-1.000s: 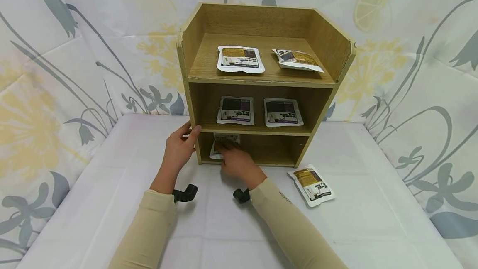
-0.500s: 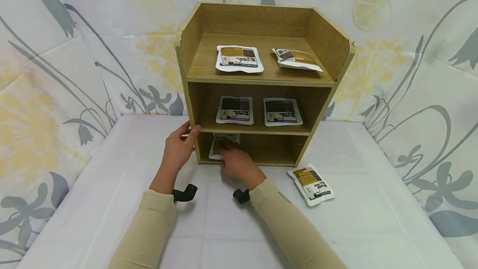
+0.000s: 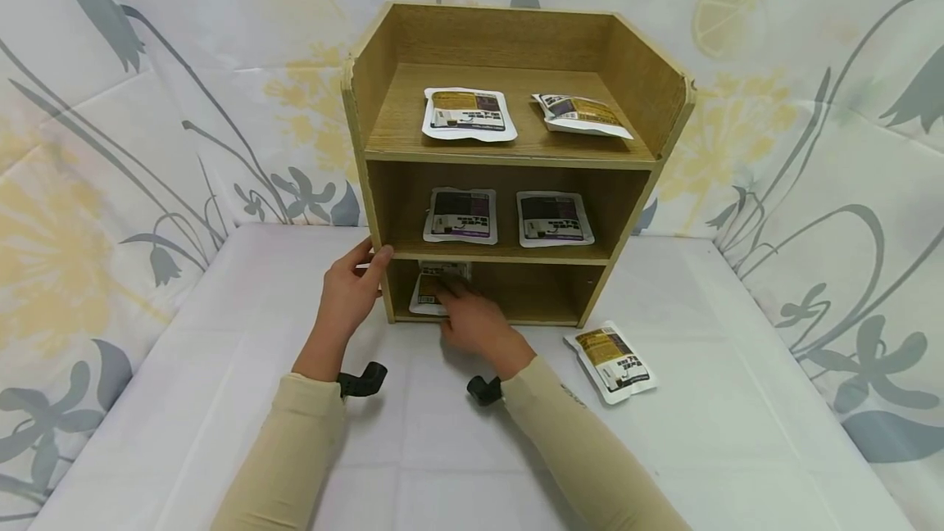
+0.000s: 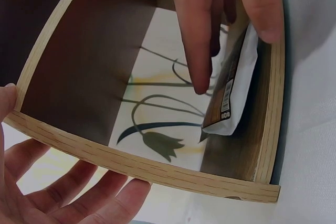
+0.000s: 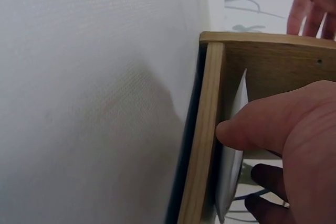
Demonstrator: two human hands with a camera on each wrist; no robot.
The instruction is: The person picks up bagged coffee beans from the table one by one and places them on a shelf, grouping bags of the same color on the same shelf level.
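My left hand grips the left side panel of a small wooden shelf, thumb at the front edge and fingers along the outside. In the bottom compartment, a white-edged foil pouch with a brown label lies at the left. My right hand reaches in over it, partly covering it. The left wrist view shows the right fingers extended above the pouch, apart from its face. In the right wrist view the thumb is at the pouch's edge; whether it touches cannot be told.
Two pouches lie on the top tier, one flat and one tilted. The middle tier holds a left dark pouch and a right dark pouch. Another pouch lies on the white-covered table, right of the shelf.
My right hand has shifted slightly right, and more of the bottom pouch's label shows. The left hand keeps its hold on the side panel.
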